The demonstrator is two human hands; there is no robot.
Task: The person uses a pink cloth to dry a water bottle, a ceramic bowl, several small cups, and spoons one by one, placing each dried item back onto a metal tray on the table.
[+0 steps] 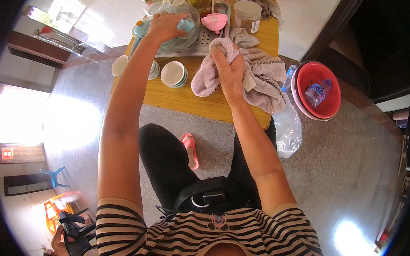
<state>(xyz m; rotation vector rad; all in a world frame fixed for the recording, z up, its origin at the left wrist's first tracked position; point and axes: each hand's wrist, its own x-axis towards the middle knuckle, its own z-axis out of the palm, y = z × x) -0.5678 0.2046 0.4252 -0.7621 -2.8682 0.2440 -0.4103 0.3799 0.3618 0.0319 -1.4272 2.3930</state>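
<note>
My left hand [165, 26] grips a small light-blue cup [186, 25] at a clear glass bowl [171, 46]; whether the cup touches the bowl is unclear. That bowl rests on a perforated metal tray [201, 44]. In my right hand [230, 65] is a bunched part of a pinkish towel [204, 80], whose other folds spread over the table's right side. Nearer me stand a stack of small cups [173, 74] with white insides, another stack [154, 71] partly behind my left forearm, and a white cup [119, 66]. A light-blue teapot [138, 29] shows left of the bowl.
On the wooden table [205, 109] are a pink ribbed bowl-shaped item [215, 22], a lidded jar [247, 16] and a brown glass jar [199, 1]. Red basin [335, 96] holds a plastic bottle [318, 92]. A plastic bag [289, 131] hangs near the table's right corner. Someone sits at lower left.
</note>
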